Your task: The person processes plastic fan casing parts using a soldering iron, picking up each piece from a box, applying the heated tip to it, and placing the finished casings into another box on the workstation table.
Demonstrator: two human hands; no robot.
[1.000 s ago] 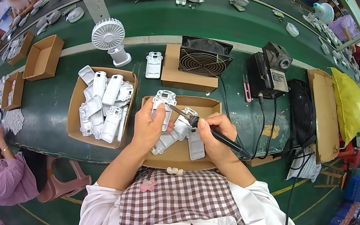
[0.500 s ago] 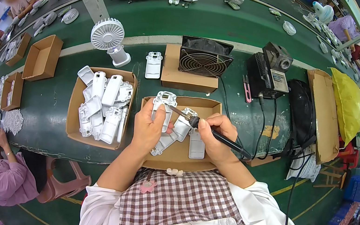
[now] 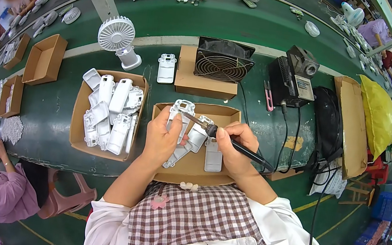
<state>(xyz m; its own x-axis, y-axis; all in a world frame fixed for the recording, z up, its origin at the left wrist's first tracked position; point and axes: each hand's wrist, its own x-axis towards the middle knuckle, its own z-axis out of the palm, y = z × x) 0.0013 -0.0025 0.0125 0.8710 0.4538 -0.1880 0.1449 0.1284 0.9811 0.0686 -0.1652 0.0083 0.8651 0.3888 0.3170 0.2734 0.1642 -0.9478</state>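
Note:
My left hand point(image 3: 161, 136) is closed around a white plastic housing point(image 3: 184, 106), holding it up over a shallow cardboard box point(image 3: 207, 178). In my right hand point(image 3: 237, 149) is a soldering iron point(image 3: 247, 154) with a black handle. Its metal tip points left and meets the upper part of the housing near my left thumb; whether it touches, I cannot tell. More white housings point(image 3: 213, 157) lie in the box beneath my hands. To the left, another cardboard box point(image 3: 80, 144) is heaped with similar white housings point(image 3: 121, 95).
Behind the boxes stand a white handheld fan point(image 3: 116, 35), a black-framed fan point(image 3: 222, 68) on a carton and a black soldering station point(image 3: 290, 78). Pink-handled tweezers point(image 3: 268, 97) lie beside it. A conveyor point(image 3: 172, 16) carries fan parts. A co-worker point(image 3: 6, 190) sits at left.
Both hands keep nearly the same pose, with the iron's tip still at the housing. Fan parts on the conveyor have shifted slightly left.

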